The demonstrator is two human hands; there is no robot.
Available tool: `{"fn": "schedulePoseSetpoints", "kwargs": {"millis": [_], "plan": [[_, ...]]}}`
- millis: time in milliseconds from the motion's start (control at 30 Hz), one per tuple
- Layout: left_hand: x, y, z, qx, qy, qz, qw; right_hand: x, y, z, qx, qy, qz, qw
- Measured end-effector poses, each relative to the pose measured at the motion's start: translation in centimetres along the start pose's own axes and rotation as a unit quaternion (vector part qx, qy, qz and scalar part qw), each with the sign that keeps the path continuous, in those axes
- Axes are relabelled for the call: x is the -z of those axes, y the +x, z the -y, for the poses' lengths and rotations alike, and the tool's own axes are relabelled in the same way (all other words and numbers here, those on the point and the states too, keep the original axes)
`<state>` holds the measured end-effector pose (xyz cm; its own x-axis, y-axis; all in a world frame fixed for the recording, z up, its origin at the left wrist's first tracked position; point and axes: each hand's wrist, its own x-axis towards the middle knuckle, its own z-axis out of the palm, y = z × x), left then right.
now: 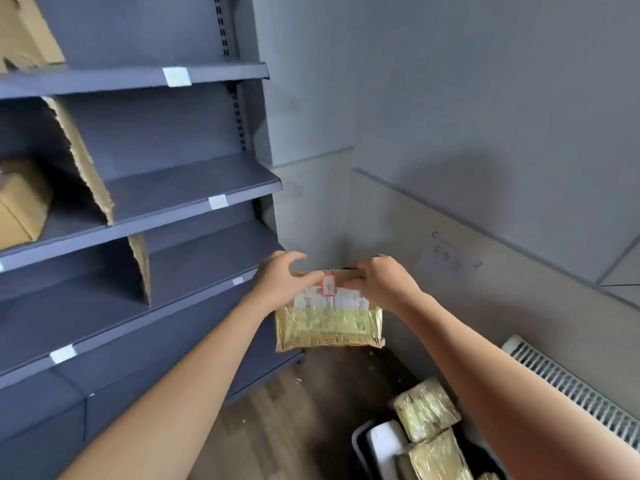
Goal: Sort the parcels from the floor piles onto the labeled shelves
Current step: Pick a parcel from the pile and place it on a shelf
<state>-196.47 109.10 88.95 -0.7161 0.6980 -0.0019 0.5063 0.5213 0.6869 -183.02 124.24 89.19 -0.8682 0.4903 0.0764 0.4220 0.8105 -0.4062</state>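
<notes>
The left hand (280, 282) and right hand (384, 282) each keep a closed grip on the top edge of the taped parcel (329, 323), held in the air just right of the shelf unit (194, 188). Other parcels (426, 410) lie below and to the right of the shelf unit, apparently in a dark bin.

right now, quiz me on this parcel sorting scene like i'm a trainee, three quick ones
1. True or false: the left hand and right hand both grip the taped parcel at its top edge.
2. Where is the white radiator? A) far left B) low on the right wall C) overhead
3. Fill in: the shelves are split by ___ dividers.
Key: 1 true; 2 B; 3 cardboard.
</notes>
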Motion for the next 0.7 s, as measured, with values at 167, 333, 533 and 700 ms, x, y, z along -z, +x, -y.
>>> {"fn": "schedulePoseSetpoints", "kwargs": {"millis": [167,333,533,700], "plan": [[4.6,-0.1,4.0,0.071,-0.142,-0.129,0.979,-1.8,4.1,5.6,-0.055,0.035,-0.036,0.997],[9.0,0.3,8.8,0.148,-0.206,-0.198,0.947,-3.8,7.1,10.7,-0.078,0.103,-0.048,0.990],[13.8,1.3,12.7,0.219,-0.408,-0.232,0.855,-6.2,10.1,16.6,-0.088,0.181,-0.042,0.979],[16.9,0.3,14.4,0.187,-0.515,-0.231,0.804,-7.1,12.0,21.6,-0.068,0.228,-0.024,0.971]]}}
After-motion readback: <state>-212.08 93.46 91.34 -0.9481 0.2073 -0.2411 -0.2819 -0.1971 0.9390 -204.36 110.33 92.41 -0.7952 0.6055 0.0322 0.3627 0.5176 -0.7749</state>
